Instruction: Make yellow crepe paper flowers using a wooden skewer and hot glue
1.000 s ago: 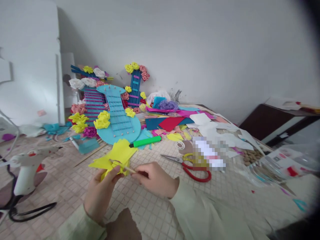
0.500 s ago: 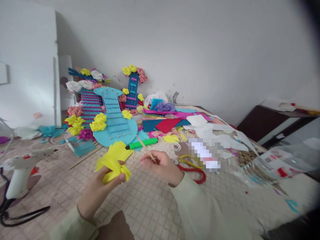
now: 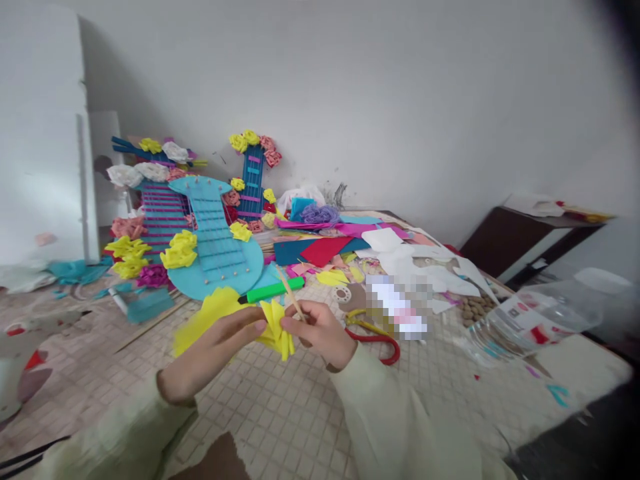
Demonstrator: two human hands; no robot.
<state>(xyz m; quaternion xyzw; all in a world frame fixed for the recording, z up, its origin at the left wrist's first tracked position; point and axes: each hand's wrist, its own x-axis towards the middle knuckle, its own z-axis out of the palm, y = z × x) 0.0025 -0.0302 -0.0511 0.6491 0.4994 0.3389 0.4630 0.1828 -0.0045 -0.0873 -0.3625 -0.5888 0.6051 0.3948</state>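
Paper (image 3: 275,325) could tear if I tug: left hand (image 3: 216,345) pinching it, right hand (image 3: 324,335) fingers clamped on the stick (image 3: 291,293).

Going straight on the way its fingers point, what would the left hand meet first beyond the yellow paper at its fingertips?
Probably the right hand, just across the folded yellow paper; one view leaves depth unsure.

The left edge is cutting off the glue gun (image 3: 12,363); the right hand (image 3: 320,335) is hiding the blades of the scissors (image 3: 371,337).
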